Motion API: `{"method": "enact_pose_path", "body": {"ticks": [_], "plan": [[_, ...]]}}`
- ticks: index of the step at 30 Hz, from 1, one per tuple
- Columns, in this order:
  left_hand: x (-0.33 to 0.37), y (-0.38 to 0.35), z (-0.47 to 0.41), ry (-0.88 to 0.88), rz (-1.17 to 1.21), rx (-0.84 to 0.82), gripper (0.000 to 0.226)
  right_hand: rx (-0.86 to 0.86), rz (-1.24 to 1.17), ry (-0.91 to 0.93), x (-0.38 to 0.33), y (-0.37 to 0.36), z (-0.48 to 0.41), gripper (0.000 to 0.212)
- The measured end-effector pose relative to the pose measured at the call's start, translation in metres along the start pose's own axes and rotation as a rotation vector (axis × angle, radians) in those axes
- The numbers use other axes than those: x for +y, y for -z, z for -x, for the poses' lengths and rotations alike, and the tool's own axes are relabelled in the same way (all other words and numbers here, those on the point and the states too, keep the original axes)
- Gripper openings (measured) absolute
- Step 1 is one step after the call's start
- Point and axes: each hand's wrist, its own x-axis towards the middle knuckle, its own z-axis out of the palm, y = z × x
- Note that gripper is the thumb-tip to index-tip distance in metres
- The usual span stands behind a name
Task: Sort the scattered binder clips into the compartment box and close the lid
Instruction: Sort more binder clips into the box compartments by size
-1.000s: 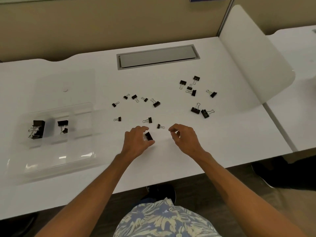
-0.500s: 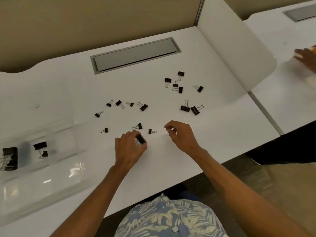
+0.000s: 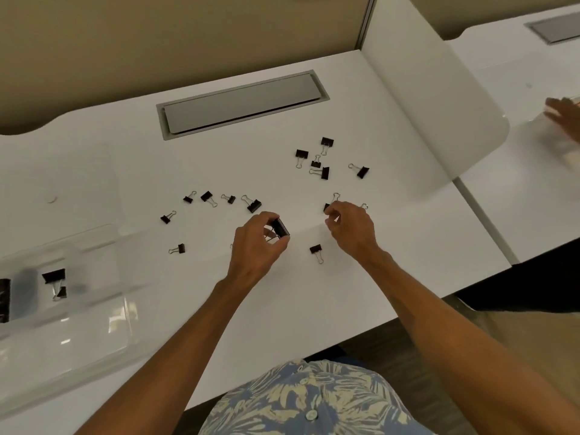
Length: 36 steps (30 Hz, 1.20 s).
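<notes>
Several black binder clips lie scattered on the white desk (image 3: 314, 309): a cluster at the back right (image 3: 323, 172), a row in the middle (image 3: 253, 205), and single ones (image 3: 315, 248) near my hands. My left hand (image 3: 255, 246) pinches one larger black clip (image 3: 281, 227) just above the desk. To its right, my right hand (image 3: 353, 229) has its curled fingertips on a clip (image 3: 326, 207), with a second clip mostly hidden behind it. The clear compartment box (image 3: 94, 265) sits at the far left, lid open behind it, with a few clips (image 3: 54, 275) inside.
A grey cable hatch (image 3: 241, 105) is set into the desk at the back. A white curved divider (image 3: 439, 105) stands on the right. Beyond it, another person's hand (image 3: 561, 117) rests on the neighbouring desk. The desk's front edge runs close below my forearms.
My right hand has reached forward and to the right onto the pair of clips. My left hand has lifted its clip slightly. The view has swung right and down.
</notes>
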Motion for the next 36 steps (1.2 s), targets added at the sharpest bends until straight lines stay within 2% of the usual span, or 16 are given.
{"method": "enact_pose_path", "body": {"ticks": [5, 9, 18, 21, 24, 30, 36], "plan": [[0.011, -0.017, -0.012, 0.034, -0.046, 0.020, 0.042, 0.000, 0.263, 0.158, 0.013, 0.004, -0.027, 0.027], [0.018, -0.028, -0.019, 0.075, -0.062, 0.049, 0.043, -0.086, 0.472, 0.261, 0.022, 0.004, -0.044, 0.039], [0.027, -0.044, -0.027, 0.147, -0.076, 0.137, 0.043, -0.129, 0.618, 0.503, 0.021, 0.011, -0.066, 0.022], [0.030, -0.047, -0.028, 0.169, -0.061, 0.164, 0.044, -0.146, 0.511, 0.515, 0.023, 0.014, -0.071, 0.027], [0.034, -0.047, -0.028, 0.194, -0.038, 0.197, 0.045, -0.213, 0.263, 0.496, 0.020, 0.018, -0.072, 0.027], [0.038, -0.036, -0.019, 0.336, 0.156, 0.291, 0.043, -0.255, -0.306, 0.277, -0.001, 0.015, -0.066, 0.012], [0.031, -0.016, 0.000, 0.447, 0.282, 0.311, 0.044, -0.437, -0.728, 0.093, -0.033, 0.013, -0.051, 0.012]]}}
